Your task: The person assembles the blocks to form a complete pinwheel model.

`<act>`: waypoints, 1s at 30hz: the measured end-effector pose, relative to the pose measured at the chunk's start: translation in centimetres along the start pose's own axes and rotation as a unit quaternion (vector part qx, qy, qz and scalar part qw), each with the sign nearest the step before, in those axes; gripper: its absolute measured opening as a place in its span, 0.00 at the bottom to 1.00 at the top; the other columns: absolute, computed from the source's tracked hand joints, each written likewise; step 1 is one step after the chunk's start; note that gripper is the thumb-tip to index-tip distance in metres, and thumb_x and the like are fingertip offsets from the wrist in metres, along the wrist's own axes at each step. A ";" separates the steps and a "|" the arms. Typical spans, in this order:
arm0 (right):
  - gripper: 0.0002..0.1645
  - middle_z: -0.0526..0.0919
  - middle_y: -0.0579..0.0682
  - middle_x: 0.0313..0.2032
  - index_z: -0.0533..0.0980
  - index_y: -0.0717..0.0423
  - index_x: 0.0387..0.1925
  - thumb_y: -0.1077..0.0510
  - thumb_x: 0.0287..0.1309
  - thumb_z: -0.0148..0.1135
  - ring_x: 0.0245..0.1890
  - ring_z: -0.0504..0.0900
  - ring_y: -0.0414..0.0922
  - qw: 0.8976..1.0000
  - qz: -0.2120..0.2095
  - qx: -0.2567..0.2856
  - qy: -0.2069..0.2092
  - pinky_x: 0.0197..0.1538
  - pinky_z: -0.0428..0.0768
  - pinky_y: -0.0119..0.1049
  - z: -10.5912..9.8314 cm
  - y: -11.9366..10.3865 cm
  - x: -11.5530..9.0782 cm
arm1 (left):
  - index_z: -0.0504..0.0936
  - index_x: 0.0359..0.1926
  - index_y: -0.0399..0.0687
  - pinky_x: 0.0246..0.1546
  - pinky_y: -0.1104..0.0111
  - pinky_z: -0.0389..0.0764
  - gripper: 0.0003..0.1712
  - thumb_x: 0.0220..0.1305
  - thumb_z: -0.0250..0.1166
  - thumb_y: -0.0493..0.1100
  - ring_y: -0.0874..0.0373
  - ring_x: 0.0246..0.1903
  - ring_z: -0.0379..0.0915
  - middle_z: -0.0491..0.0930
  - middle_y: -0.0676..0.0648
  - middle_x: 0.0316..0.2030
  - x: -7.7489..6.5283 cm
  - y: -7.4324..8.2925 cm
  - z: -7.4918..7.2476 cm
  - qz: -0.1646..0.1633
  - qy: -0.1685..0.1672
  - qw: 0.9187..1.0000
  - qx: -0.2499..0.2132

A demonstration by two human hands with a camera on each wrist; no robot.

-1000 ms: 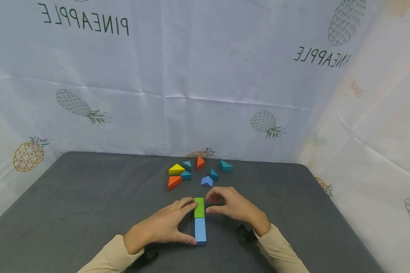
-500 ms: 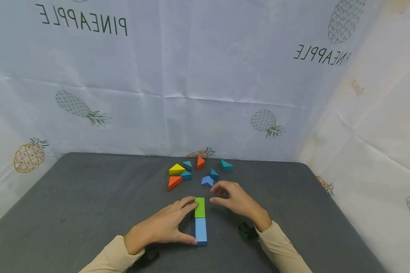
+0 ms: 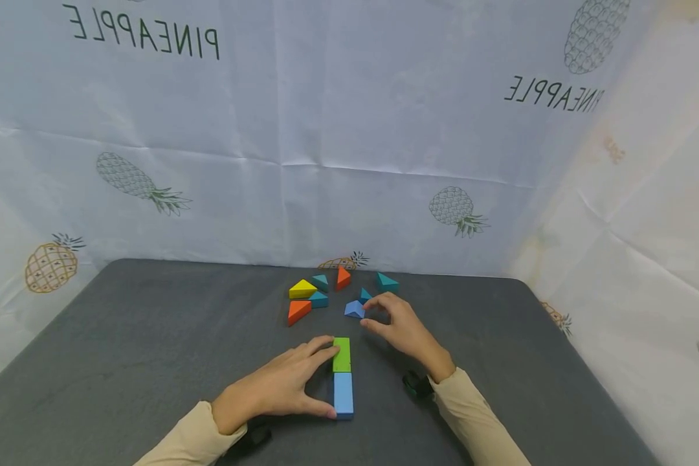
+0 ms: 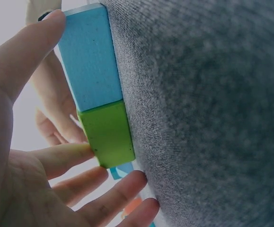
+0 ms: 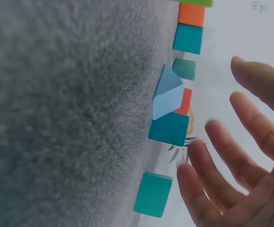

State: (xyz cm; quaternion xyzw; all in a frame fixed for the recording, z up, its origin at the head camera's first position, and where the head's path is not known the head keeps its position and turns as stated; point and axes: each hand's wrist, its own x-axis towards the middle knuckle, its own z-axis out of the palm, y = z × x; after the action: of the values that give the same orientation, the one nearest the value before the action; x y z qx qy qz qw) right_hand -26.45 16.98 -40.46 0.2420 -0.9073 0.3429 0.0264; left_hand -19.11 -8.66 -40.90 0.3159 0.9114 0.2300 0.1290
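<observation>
A light blue rectangular block (image 3: 343, 392) and a green rectangular block (image 3: 342, 355) lie end to end on the dark table. My left hand (image 3: 282, 378) rests along their left side, its thumb at the blue block's near end and its fingertips touching the green block. In the left wrist view the fingers are spread and fairly straight. My right hand (image 3: 404, 327) is beside a periwinkle-blue triangular block (image 3: 354, 309), fingers loosely bent. The right wrist view shows the thumb and fingers apart, with nothing between them, and the triangular block (image 5: 168, 94) standing clear of them.
Farther back lie a yellow triangle (image 3: 302, 289), an orange-red triangle (image 3: 298, 312), another orange-red one (image 3: 342, 278), and several teal triangles, one of them (image 3: 387, 283) at the right. A pineapple-print cloth (image 3: 303, 116) hangs behind the table.
My right hand has moved from beside the green block away to the far right, up to the periwinkle-blue triangular block. My left hand and the two rectangular blocks have stayed in place.
</observation>
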 end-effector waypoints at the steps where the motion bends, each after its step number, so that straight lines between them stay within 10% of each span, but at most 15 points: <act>1: 0.18 0.80 0.54 0.52 0.80 0.56 0.51 0.53 0.61 0.68 0.54 0.78 0.55 1.000 0.000 -0.001 0.006 0.54 0.77 0.54 0.1 0.1 0.2 | 0.61 0.75 0.52 0.64 0.41 0.68 0.58 0.50 0.67 0.76 0.44 0.69 0.62 0.56 0.45 0.75 0.0 0.0 0.0 0.001 0.001 1.000 0.001; 30: 0.21 0.82 0.53 0.53 0.78 0.55 0.58 0.54 0.65 0.64 0.49 0.80 0.49 0.997 0.063 -0.017 -0.027 0.53 0.79 0.50 0.7 2.0 4.1 | 0.60 0.75 0.52 0.64 0.43 0.69 0.59 0.50 0.67 0.76 0.46 0.69 0.62 0.57 0.45 0.75 0.1 -0.2 0.1 0.005 0.001 1.000 -0.001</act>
State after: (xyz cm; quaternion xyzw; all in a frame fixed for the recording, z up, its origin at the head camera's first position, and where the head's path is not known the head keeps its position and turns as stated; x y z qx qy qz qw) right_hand -30.87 16.12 -41.32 0.1931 -0.9267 0.3220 -0.0161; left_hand -19.23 -8.70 -41.04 0.3203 0.9096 0.2320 0.1270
